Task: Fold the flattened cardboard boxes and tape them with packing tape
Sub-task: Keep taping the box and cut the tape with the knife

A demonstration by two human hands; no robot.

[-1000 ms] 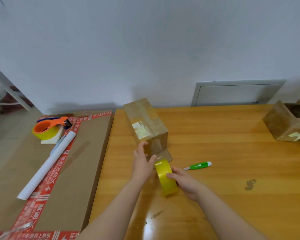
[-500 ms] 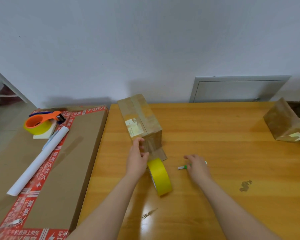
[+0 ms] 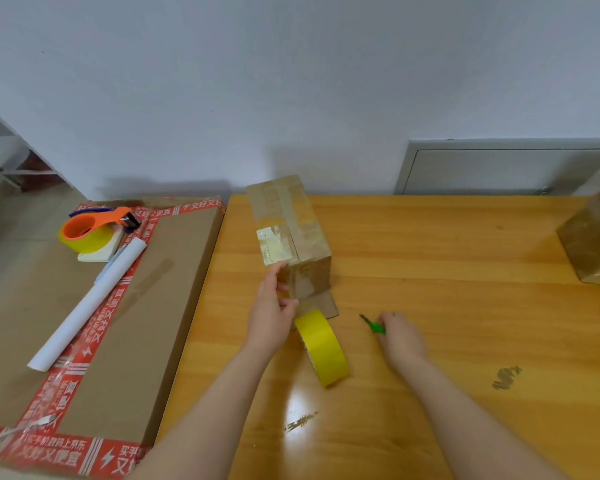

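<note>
Box: brown box [image 3: 288, 233] stands at upper centre on the table [image 3: 447, 271], top seam taped, a pale label by its near left corner, a loose flap lying flat at its near end.
Left hand: left hand [image 3: 272, 313] rests on the box's near left corner, fingers fairly straight against the cardboard, thumb out toward the tape.
Tape: yellow tape [image 3: 323, 346] stands on edge at centre, just below the box and touching the left hand's thumb side.
Right hand: right hand [image 3: 400, 336], right of the tape, grips a green cutter [image 3: 373, 325] whose tip points to the upper left.
Right edge: second box [image 3: 591, 247], partly out of frame.
Left side: big flat carton [image 3: 146, 306] with red printed tape carries an orange dispenser [image 3: 90, 230] and a white paper roll [image 3: 90, 303].
</note>
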